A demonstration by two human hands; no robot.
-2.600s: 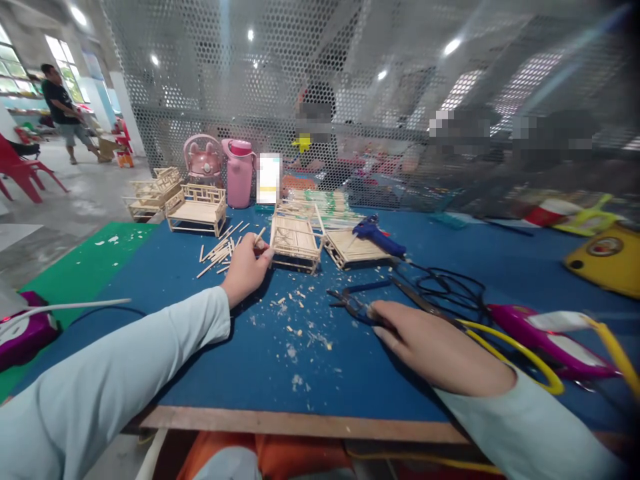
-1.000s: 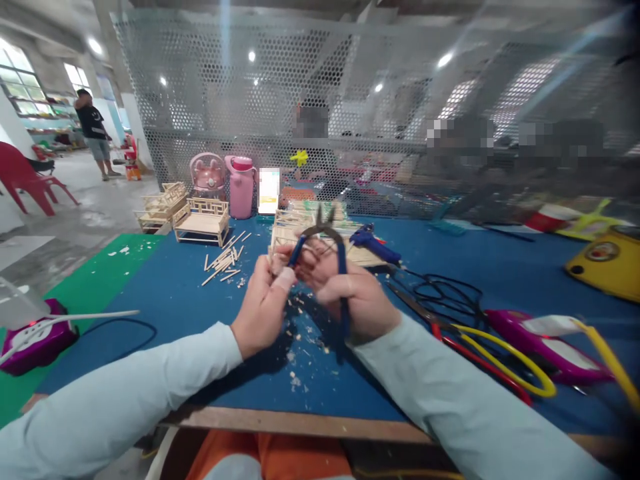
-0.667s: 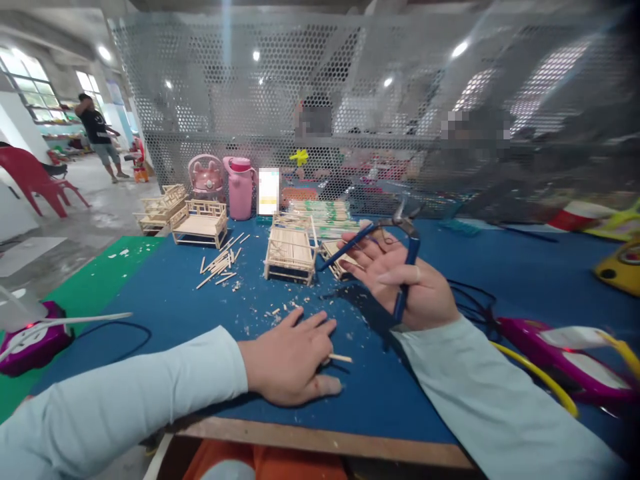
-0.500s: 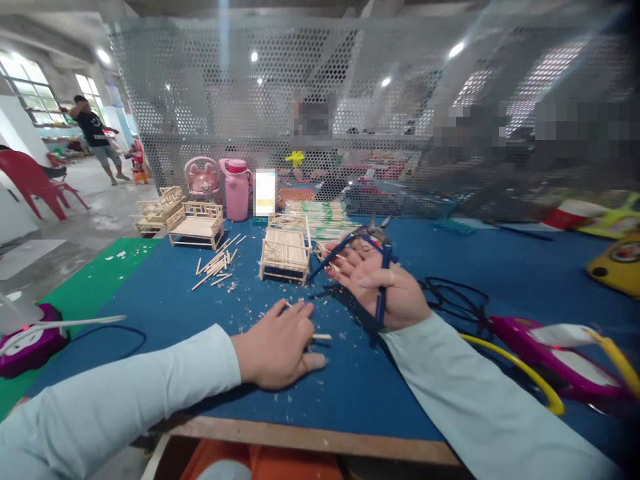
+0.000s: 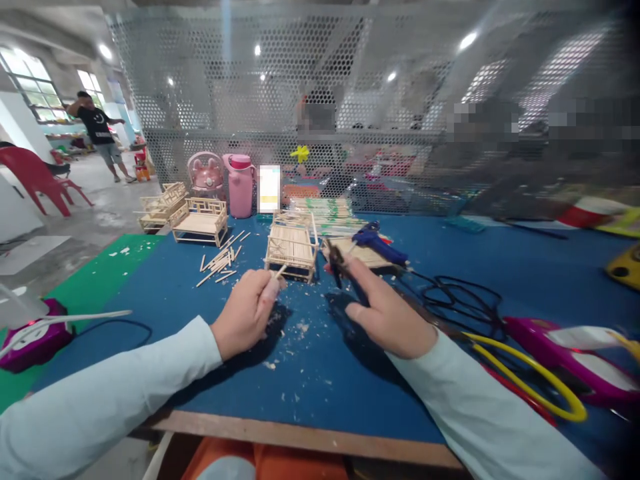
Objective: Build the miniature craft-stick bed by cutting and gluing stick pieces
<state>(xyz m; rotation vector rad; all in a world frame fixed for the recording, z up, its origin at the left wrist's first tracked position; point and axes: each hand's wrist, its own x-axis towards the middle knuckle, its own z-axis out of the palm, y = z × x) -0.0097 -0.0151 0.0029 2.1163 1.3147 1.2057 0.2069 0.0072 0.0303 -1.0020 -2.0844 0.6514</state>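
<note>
My left hand (image 5: 246,312) is closed round a short wooden stick (image 5: 281,272), whose tip points up and right. Just behind it stands a small bed-like frame of wooden sticks (image 5: 291,248). My right hand (image 5: 387,310) is raised over the mat, thumb apart from the fingers, near a dark tool (image 5: 338,261) that is blurred; what it grips is hard to make out. A blue glue gun (image 5: 380,244) lies behind my right hand on some pale sticks. Loose cut sticks (image 5: 219,261) are scattered left of the frame.
More stick furniture (image 5: 200,220) stands at the back left, beside a pink flask (image 5: 241,187) and a phone (image 5: 269,189). Black cables (image 5: 463,297) and a purple power strip (image 5: 560,360) lie at the right. A mesh panel (image 5: 225,87) closes off the back.
My left hand has risen from the mat with a stick in it. The blue-handled pliers are out of my right hand, which has turned over and now has a dark tool by its fingers.
</note>
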